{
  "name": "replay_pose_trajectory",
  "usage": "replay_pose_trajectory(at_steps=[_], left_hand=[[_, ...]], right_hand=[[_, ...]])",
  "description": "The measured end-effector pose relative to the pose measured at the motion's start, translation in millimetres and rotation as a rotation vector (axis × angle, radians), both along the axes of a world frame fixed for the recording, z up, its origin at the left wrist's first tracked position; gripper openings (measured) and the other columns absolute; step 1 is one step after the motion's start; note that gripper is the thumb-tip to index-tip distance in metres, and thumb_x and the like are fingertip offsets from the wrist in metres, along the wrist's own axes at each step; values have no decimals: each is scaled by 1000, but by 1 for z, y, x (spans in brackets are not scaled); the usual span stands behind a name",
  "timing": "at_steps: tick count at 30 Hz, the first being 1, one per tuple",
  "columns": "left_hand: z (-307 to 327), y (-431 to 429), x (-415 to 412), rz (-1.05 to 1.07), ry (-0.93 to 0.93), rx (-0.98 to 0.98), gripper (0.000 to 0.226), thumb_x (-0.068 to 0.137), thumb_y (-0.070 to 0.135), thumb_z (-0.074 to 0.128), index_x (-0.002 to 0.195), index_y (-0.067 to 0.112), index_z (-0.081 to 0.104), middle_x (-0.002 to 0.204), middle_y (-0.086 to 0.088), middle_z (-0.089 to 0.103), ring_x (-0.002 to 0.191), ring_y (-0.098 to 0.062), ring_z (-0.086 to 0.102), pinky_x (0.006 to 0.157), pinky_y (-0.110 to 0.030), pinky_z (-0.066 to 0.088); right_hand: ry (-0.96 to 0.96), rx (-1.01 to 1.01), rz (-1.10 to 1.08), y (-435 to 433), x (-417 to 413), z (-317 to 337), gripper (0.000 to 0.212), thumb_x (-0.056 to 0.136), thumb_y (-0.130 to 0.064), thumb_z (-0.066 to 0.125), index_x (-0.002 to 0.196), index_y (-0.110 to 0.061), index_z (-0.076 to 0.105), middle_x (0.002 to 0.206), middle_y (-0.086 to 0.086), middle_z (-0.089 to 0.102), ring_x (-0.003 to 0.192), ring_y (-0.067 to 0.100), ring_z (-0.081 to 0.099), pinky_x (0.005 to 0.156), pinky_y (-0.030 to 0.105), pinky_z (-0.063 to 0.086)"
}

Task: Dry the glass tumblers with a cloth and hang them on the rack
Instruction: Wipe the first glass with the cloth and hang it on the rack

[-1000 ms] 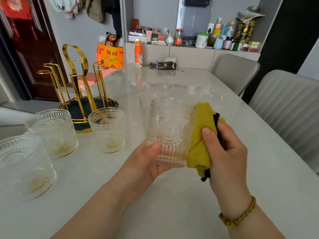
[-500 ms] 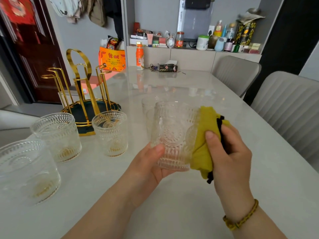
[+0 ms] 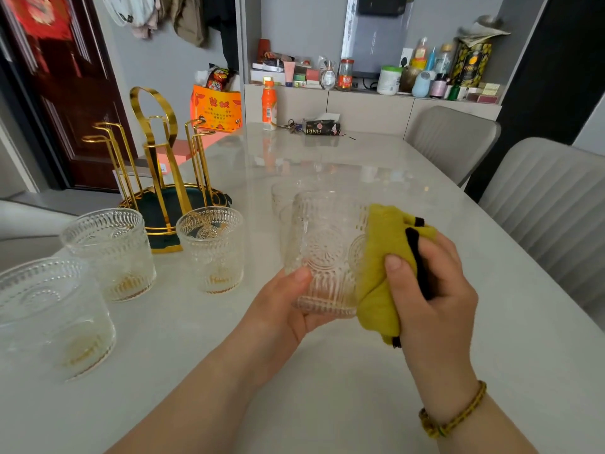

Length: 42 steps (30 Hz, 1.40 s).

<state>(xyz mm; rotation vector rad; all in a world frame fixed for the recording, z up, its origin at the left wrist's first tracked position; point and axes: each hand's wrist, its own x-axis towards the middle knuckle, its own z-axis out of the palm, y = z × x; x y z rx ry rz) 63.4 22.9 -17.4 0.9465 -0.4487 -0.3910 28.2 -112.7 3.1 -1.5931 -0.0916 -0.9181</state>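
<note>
My left hand [image 3: 281, 309] grips an embossed glass tumbler [image 3: 324, 253] from below, holding it above the table. My right hand [image 3: 432, 290] holds a yellow-green cloth [image 3: 379, 267] with black trim and presses it against the tumbler's right side. Behind the held glass stands another tumbler [image 3: 284, 198], mostly hidden. Three more tumblers stand upright at the left: one in the middle [image 3: 211, 249], one further left [image 3: 109, 252], one at the near left edge [image 3: 52, 319]. The gold rack [image 3: 154, 178] with a dark tray base stands behind them, nothing hanging on it.
The pale table [image 3: 327, 388] carries an orange bottle [image 3: 269, 106], keys and a dark tissue pack [image 3: 320, 127] at its far end. Two grey chairs [image 3: 540, 204] line the right side. A cluttered shelf [image 3: 393, 77] lies behind.
Both hands with the tumbler and cloth hold nearly the same pose; the view has shifted slightly, and the cloth sits a little further round the glass's right side.
</note>
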Motion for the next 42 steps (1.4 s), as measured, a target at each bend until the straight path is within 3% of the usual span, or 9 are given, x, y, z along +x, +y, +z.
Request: replay_pose_trajectory(at_steps=[3, 10, 14, 18, 20, 27, 32, 36, 42], left_hand=[[-1, 2, 0, -19, -3, -25, 68, 46, 57, 80, 103, 21, 71, 114, -8, 67, 105, -23, 64, 84, -34, 55], [-1, 9, 3, 143, -107, 104, 80, 50, 69, 72, 110, 17, 65, 119, -8, 65, 115, -22, 57, 104, -43, 40], [1, 12, 6, 263, -133, 162, 101, 51, 65, 74, 128, 5, 47, 121, -15, 62, 113, -29, 59, 100, -51, 41], [0, 7, 4, 270, -71, 167, 63, 71, 43, 58, 122, 9, 52, 114, -10, 67, 106, -24, 63, 100, -48, 43], [-2, 6, 2, 256, -70, 199, 71, 65, 50, 67, 122, 10, 52, 114, -7, 67, 106, -23, 63, 99, -48, 44], [2, 8, -3, 92, -70, 161, 102, 40, 61, 82, 120, 7, 52, 106, -6, 70, 99, -21, 66, 79, -32, 54], [1, 4, -5, -16, 16, 25, 75, 42, 56, 83, 102, 13, 70, 107, -12, 69, 97, -25, 67, 78, -35, 56], [4, 8, 2, 68, 70, -74, 72, 41, 57, 82, 102, 20, 71, 114, -12, 67, 103, -26, 64, 90, -37, 52], [7, 7, 0, -24, 22, -47, 67, 46, 59, 80, 99, 18, 72, 103, -6, 71, 95, -19, 67, 81, -31, 55]], right_hand=[[109, 67, 44, 4, 2, -2, 33, 60, -50, 56, 88, -33, 62, 114, 6, 60, 99, 6, 59, 83, 19, 50], [176, 41, 169, 12, -4, -3, 38, 58, -53, 55, 95, -58, 58, 125, 2, 55, 113, 17, 55, 96, 48, 46], [163, -42, 170, 12, -4, -2, 35, 61, -52, 53, 95, -63, 54, 129, -10, 48, 116, 7, 51, 95, 40, 48], [118, -85, 97, 10, -2, -4, 35, 64, -52, 50, 99, -52, 51, 129, -19, 43, 112, -7, 47, 89, 10, 44], [74, -127, 84, 12, -3, -6, 30, 68, -47, 50, 97, -49, 55, 123, -30, 41, 110, -14, 45, 86, 3, 39], [-76, -262, 9, 4, -6, -2, 26, 76, -41, 53, 101, -44, 53, 122, -40, 38, 113, -13, 44, 88, 4, 37], [123, 6, 82, -2, 0, -1, 42, 61, -52, 52, 102, -44, 58, 127, 3, 54, 110, 14, 54, 87, 31, 51], [124, -98, 137, 14, -3, -6, 30, 61, -47, 53, 90, -51, 59, 117, -24, 51, 104, -12, 50, 82, 3, 41], [-182, -401, 16, 12, -9, -3, 35, 73, -19, 53, 104, -35, 60, 120, -26, 44, 113, -10, 45, 89, 4, 36]])
